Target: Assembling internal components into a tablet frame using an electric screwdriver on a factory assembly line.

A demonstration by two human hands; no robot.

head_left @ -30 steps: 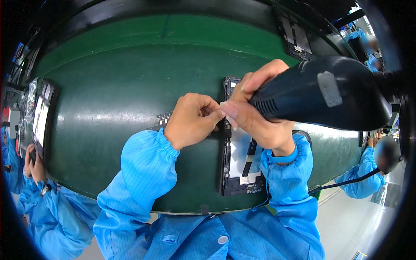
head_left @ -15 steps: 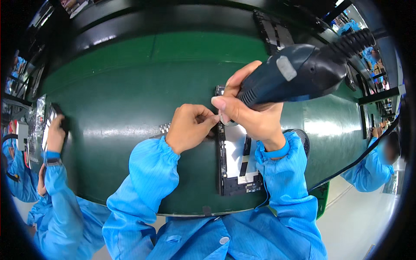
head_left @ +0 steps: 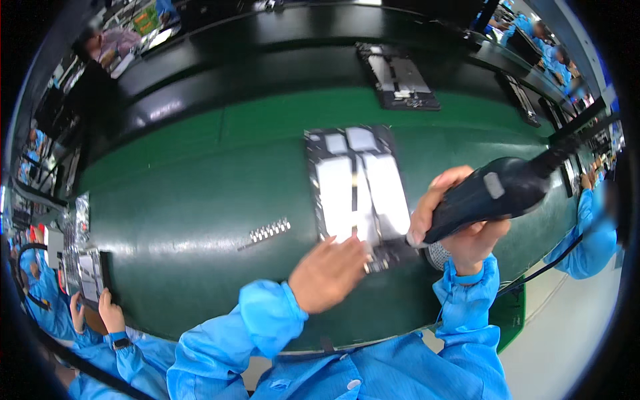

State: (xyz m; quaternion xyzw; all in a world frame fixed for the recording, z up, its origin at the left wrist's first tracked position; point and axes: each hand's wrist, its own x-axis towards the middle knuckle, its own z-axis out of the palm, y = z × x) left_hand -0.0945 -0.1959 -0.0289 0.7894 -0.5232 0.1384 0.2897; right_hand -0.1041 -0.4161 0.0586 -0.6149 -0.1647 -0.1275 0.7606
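Note:
A tablet-like device with its casing off, showing a black frame and silvery-white panels [head_left: 333, 180], lies on the green bench. My left hand [head_left: 330, 273] rests with fingers stretched out over the device's near left corner; motion blurs the fingertips. In my right hand [head_left: 460, 220], to the right of that corner, is a dark, corded electric screwdriver [head_left: 490, 200]. The fingers wrap its body, and its tip is hidden. A small strip with rows of shiny metal pieces [head_left: 270, 231] lies left of the device.
A similar opened device [head_left: 400, 80] lies at the back. A round perforated grey object [head_left: 438, 255] sits partly under my right hand. At the left, a co-worker's hands [head_left: 110, 312] hold another device [head_left: 92, 273]. A green bin [head_left: 510, 310] stands below the bench's right edge.
The device has moved away from me and now sits tilted. My left hand has gone from a pinch at its edge to stretched fingers. My right hand has carried the electric screwdriver rightward and nearer.

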